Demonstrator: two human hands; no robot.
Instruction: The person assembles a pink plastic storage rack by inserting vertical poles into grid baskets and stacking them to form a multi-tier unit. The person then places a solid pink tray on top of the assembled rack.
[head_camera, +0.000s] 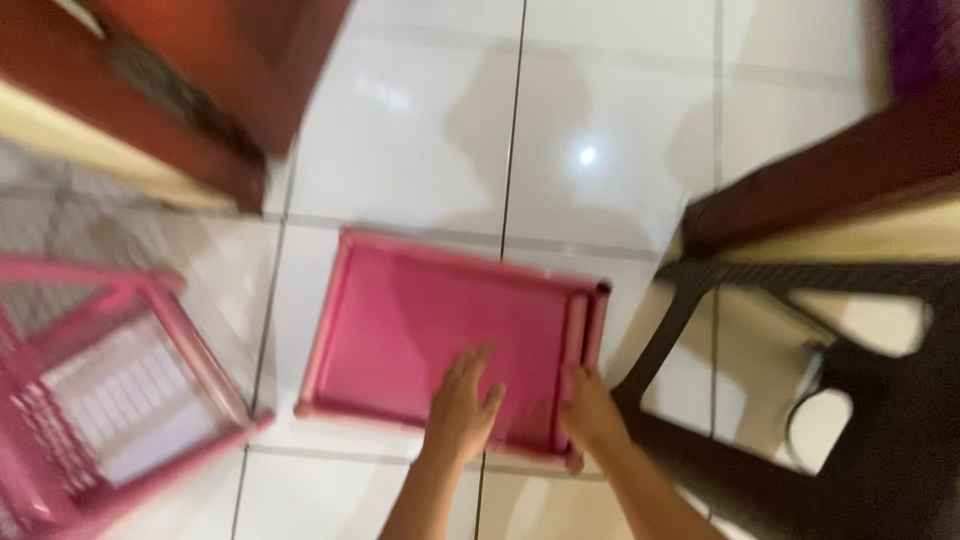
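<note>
- Your left hand lies open, fingers spread flat on the pink tray.
- Your right hand is closed over the tray's near right corner.
- The tray rests on the white tiled floor, long axis running left to right and slightly skewed.
- A pink rack stands to its left, a dark plastic chair to its right.
- Dark red furniture lies beyond; the view is blurred.

Pink tray on white tiled floor
</note>
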